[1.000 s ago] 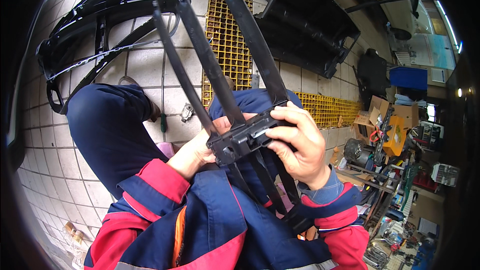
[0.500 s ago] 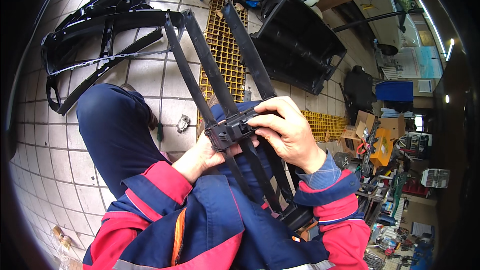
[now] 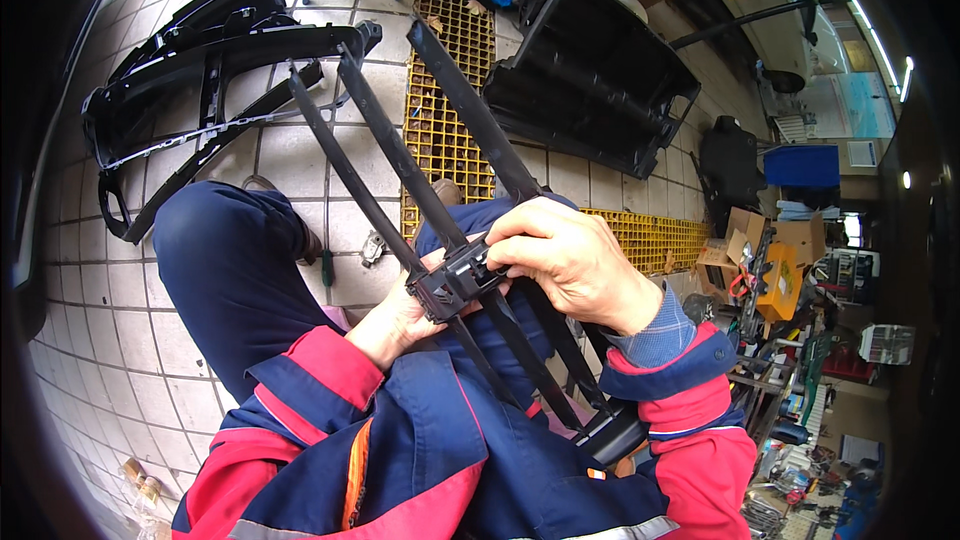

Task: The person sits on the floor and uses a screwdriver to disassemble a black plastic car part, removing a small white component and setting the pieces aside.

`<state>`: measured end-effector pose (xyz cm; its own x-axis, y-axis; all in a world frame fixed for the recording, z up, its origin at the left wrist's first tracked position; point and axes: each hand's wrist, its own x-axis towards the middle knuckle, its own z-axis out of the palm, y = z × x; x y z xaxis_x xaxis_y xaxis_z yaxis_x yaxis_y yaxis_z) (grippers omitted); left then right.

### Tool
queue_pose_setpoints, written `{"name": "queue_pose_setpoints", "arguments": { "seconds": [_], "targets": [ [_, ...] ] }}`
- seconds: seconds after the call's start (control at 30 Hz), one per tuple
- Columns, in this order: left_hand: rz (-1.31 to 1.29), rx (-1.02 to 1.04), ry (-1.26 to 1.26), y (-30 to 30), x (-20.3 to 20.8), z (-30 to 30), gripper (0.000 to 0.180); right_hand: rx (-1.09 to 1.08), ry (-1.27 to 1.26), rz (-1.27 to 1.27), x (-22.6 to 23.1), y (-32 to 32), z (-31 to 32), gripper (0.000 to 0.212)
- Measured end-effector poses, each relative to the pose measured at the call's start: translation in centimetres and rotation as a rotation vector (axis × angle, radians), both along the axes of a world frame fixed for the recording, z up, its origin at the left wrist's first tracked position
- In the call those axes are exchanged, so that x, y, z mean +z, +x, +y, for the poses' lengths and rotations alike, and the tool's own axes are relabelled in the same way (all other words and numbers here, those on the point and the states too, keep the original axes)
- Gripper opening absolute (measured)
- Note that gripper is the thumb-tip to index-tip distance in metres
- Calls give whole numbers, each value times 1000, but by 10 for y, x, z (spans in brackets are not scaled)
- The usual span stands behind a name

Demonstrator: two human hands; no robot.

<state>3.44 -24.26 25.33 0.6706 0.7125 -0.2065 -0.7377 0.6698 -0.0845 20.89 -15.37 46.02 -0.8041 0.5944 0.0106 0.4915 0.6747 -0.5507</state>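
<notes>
A black plastic slatted grille [image 3: 395, 145], with three long bars joined by a bracket-like middle piece [image 3: 452, 282], lies slantwise across my lap. My left hand [image 3: 395, 320] supports the middle piece from below and the left, its fingers mostly hidden under the part. My right hand [image 3: 570, 260] has its thumb and fingertips closed on the right end of the middle piece; the fingertips partly hide what they pinch. The bars' far ends point up and left over the floor, and their near ends run down toward my right forearm.
A large black bumper-like frame [image 3: 215, 50] lies on the tiles at far left. Yellow floor grating [image 3: 450, 70] runs ahead, beside a big black panel [image 3: 595, 70]. A screwdriver [image 3: 327, 268] and a small metal part [image 3: 373, 248] lie near my knee. Boxes [image 3: 720, 265] and tools crowd the right.
The grille has tilted, its far ends swinging left. My right hand has moved slightly left along the middle piece, still gripping it. My left hand keeps its hold.
</notes>
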Motion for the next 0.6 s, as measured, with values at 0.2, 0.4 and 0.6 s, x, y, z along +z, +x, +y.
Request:
{"name": "queue_pose_setpoints", "arguments": {
  "seconds": [0.2,0.4,0.6],
  "targets": [
    [-110,37,53,0,-12,-6,54,-12,-27,61,-7,8,-5,26],
    [30,16,50,1,-17,-5,66,1,-90,82,-6,9,-9,30],
    [-181,-13,-16,-3,-12,-4,54,5,-56,65,-10,5,-13,44]
  ]
}}
